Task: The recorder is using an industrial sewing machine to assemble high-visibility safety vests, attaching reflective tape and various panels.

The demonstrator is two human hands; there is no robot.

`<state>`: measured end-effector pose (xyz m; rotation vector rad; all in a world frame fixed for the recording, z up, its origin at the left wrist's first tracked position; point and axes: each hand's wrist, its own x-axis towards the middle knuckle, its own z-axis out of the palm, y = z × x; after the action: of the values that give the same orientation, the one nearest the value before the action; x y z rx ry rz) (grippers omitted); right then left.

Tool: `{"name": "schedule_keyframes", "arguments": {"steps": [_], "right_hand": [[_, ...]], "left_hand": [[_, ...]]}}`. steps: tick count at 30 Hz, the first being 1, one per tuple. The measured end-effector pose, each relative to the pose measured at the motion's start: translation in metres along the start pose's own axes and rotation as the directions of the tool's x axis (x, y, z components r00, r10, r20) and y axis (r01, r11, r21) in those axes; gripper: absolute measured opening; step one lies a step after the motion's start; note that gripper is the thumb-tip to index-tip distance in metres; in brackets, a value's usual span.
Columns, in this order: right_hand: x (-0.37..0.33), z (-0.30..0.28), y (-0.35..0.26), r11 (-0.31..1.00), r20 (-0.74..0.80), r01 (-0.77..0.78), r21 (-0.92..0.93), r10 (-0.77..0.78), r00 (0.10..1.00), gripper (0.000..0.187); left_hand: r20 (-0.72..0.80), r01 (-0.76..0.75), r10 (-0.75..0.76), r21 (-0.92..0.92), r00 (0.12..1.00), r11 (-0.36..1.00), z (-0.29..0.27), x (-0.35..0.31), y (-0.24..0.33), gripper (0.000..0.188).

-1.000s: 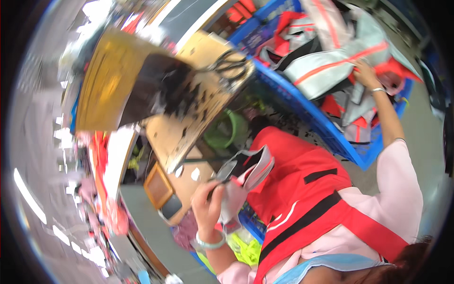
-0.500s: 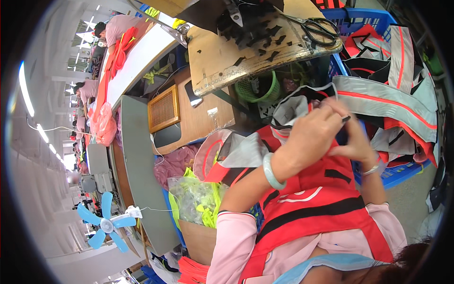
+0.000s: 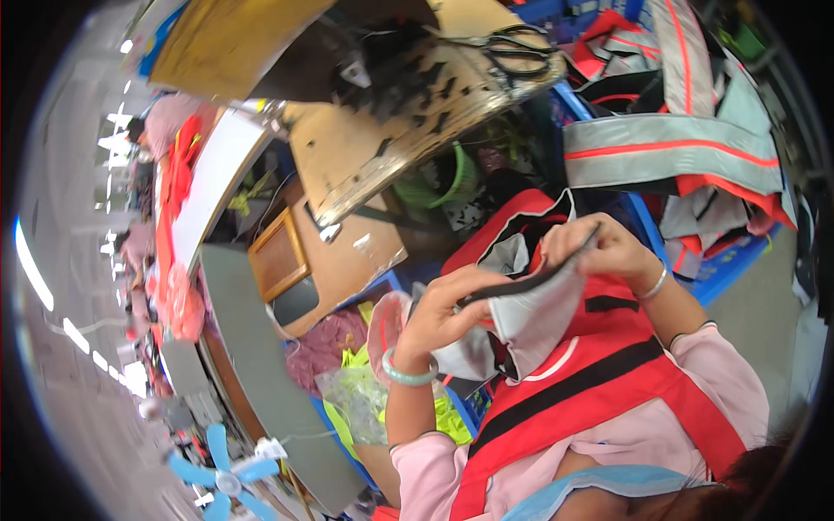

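Note:
A garment piece point(image 3: 540, 317) of grey reflective cloth with a black edging and red fabric hangs in front of my chest, its black edge pulled into a line between my two hands. My left hand point(image 3: 445, 306), with a pale bangle at the wrist, is closed on one end of that edge. Pinched on the other end is my right hand point(image 3: 601, 249), slightly higher and to the right. More red and grey cloth of the piece lies bunched behind the fingers, partly hidden. Below it is the red apron point(image 3: 599, 360) with black bands that I wear.
Black-handled scissors point(image 3: 514, 54) and dark scraps lie on the wooden machine table point(image 3: 347, 161) ahead. To the right, a blue basket point(image 3: 725, 269) overflows with grey and red garment pieces point(image 3: 669, 149). A green basket point(image 3: 443, 184) stands below the table. A blue fan point(image 3: 228, 483) is at the lower left.
My hands were close together over the cloth; now they are apart, with the black edge stretched between them. My left hand moved left and down. The view has shifted, moving the table leftward and up.

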<state>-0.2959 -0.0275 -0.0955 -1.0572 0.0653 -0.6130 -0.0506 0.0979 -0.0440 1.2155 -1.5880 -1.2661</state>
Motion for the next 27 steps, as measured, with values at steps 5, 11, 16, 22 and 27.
{"name": "schedule_keyframes", "arguments": {"steps": [5, 11, 16, 22, 27], "right_hand": [[-0.016, -0.078, 0.003, 0.123, -0.264, -0.249, -0.961, -0.124, 0.957, 0.063], [-0.058, -0.181, 0.023, -0.601, -0.303, -0.259, -0.756, -0.029, 0.953, 0.096], [-0.039, -0.252, -0.02, -0.403, -0.294, -0.473, -0.784, -0.431, 0.853, 0.061], [-0.021, -0.316, -0.124, -0.443, -0.073, -0.633, -0.635, -0.782, 0.619, 0.06], [-0.037, -0.372, -0.035, -0.423, -0.778, -0.827, -0.37, -0.346, 0.525, 0.068]], "left_hand": [[-0.466, 0.15, -0.124, 0.019, 0.876, 0.988, 0.05, -0.014, -0.034, 0.024], [-0.354, 0.105, -0.068, 0.086, 0.933, 0.991, 0.063, 0.009, -0.018, 0.024], [-0.321, 0.056, 0.008, 0.191, 0.947, 0.98, 0.066, 0.018, -0.014, 0.028], [-0.508, 0.076, 0.09, 0.297, 0.857, 0.952, 0.062, 0.018, -0.012, 0.03], [-0.564, 0.06, 0.247, 0.469, 0.788, 0.881, 0.028, 0.046, 0.038, 0.026]]}}
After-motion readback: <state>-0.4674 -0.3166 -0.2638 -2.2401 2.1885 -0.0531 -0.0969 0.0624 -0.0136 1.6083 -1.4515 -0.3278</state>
